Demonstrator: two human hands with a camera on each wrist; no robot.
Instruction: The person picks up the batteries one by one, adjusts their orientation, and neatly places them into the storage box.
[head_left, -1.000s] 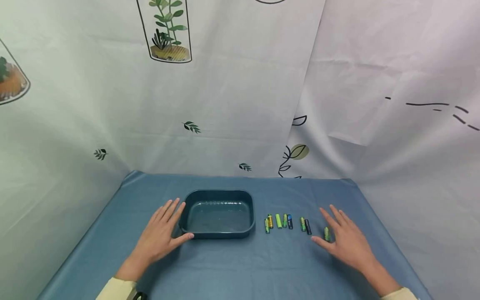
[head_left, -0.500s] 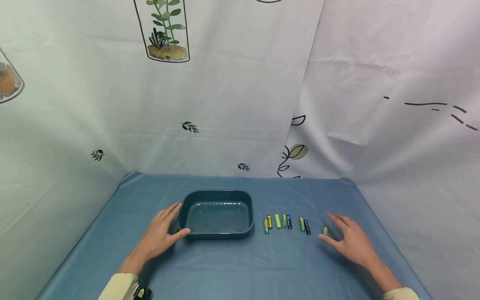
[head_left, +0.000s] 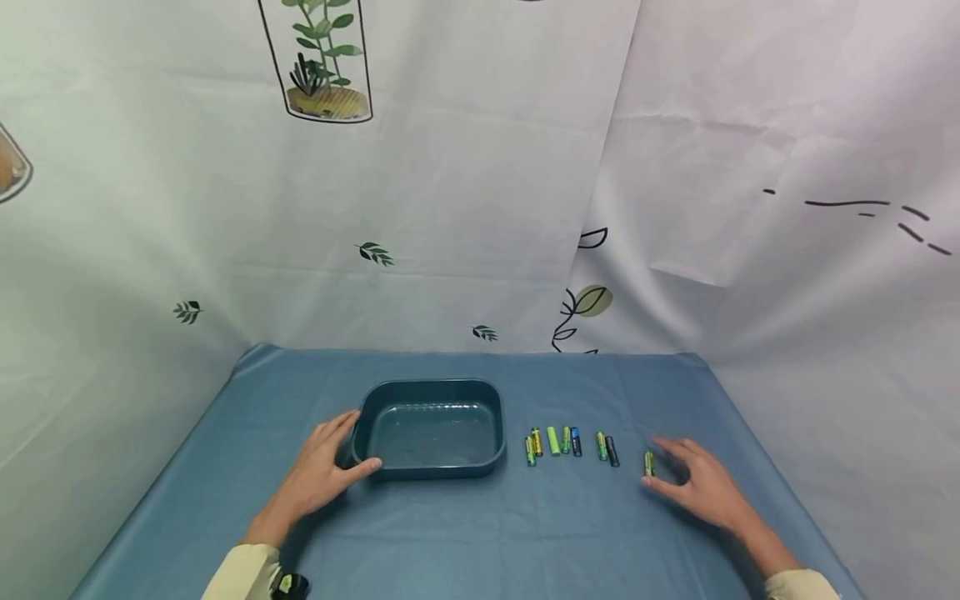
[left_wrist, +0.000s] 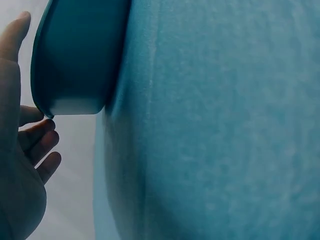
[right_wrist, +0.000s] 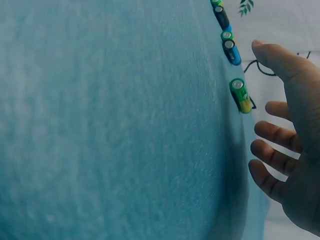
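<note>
A dark teal rectangular tray (head_left: 442,472) stands left of centre on the blue cloth. My left hand (head_left: 313,473) is at its left end, fingers along the side and thumb by the front corner. In the left wrist view the fingertips touch the tray's rim (left_wrist: 50,114) or lie very close to it. A green battery (head_left: 649,463) lies on the right. Beside it my right hand (head_left: 705,485) has thumb and fingers spread apart. The right wrist view shows a gap between that hand (right_wrist: 295,135) and the nearest battery (right_wrist: 241,97).
Several more batteries lie in a loose row between tray and right hand: a bright green one (head_left: 553,441), a blue and black one (head_left: 576,442) and a black one (head_left: 612,451) among them. Behind the blue cloth (head_left: 480,542) hangs a printed white curtain (head_left: 465,208).
My right hand has moved right and lower, and its fingers have drawn in somewhat beside the green battery. The left hand has settled closer against the tray's end. The batteries lie as before.
</note>
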